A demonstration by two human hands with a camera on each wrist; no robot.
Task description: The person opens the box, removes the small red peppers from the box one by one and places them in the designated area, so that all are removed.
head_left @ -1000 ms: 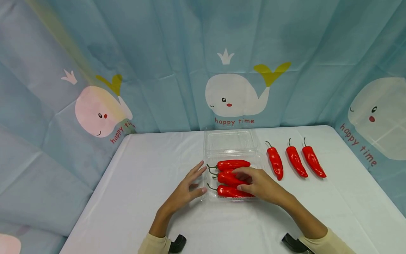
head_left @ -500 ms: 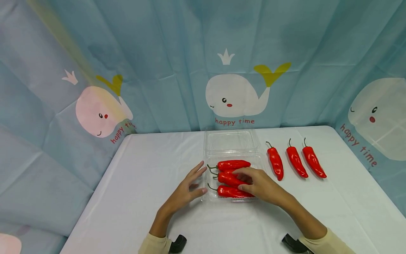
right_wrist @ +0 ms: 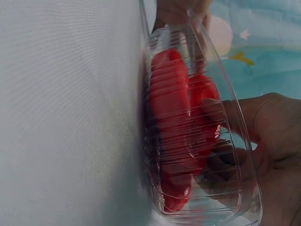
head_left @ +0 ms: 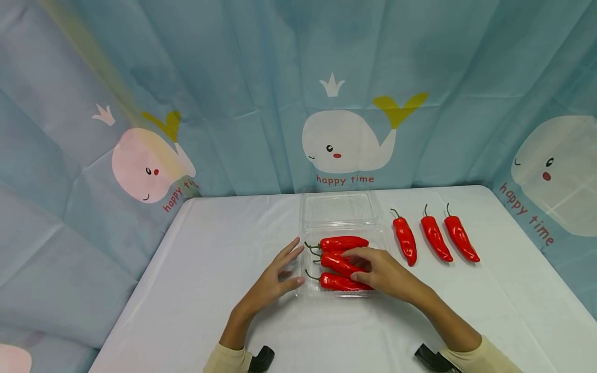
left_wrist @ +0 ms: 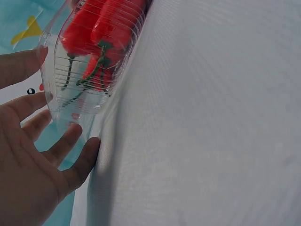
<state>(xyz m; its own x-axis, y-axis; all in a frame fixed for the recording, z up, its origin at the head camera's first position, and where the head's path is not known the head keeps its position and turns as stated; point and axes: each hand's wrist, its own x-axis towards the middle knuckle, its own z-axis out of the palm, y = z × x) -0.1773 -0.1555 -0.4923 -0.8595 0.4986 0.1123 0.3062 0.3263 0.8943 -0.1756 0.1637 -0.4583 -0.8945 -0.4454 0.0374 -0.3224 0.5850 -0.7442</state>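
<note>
A clear plastic clamshell box (head_left: 305, 290) stands in the middle of the table with its lid (head_left: 340, 207) tipped back. Several red chili peppers lie in it, stems to the left: a back pepper (head_left: 344, 243), a middle pepper (head_left: 337, 263) partly over another, and a front pepper (head_left: 342, 282). My right hand (head_left: 384, 269) reaches in from the right and pinches the middle pepper; its fingertips are partly hidden. At the box's left wall is my left hand (head_left: 272, 280), fingers spread. In the left wrist view its fingertips (left_wrist: 42, 54) meet the box rim.
Three more red peppers lie right of the box: a near one (head_left: 404, 241), a middle one (head_left: 436, 238) and a far right one (head_left: 462, 238). The white-covered table (head_left: 224, 233) ends at a blue whale-print curtain (head_left: 242, 103) behind.
</note>
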